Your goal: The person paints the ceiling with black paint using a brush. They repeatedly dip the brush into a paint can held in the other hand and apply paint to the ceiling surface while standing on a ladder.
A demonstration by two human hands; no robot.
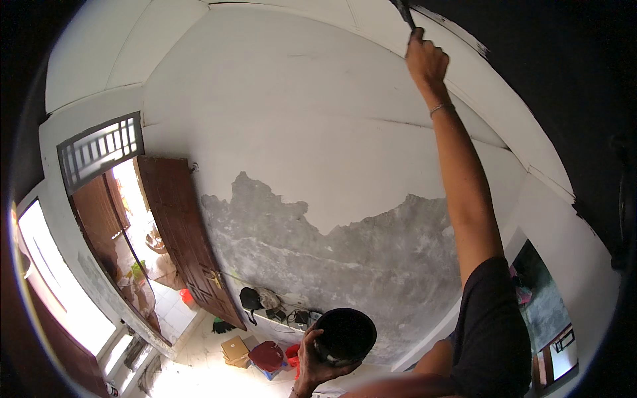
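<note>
My left hand (313, 363) grips a round black tub (345, 337) from its side and underneath, low in the view. The inside of the tub is too dark to make out. My right arm stretches high up toward the ceiling. In its closed fist, my right hand (426, 61) holds a dark paintbrush (406, 14) by the handle. The brush's head runs to the top edge of the picture and cannot be seen clearly. It is close to the white ceiling band (458, 56), which meets a dark surface (531, 73) along a ragged edge.
A wall with bare grey patches (345, 259) stands ahead. A brown door (182, 225) is swung open at left. On a low ledge lie a black cap (250, 298) and cables. A cardboard box (235, 349) and a dark red bag (267, 356) are on the floor.
</note>
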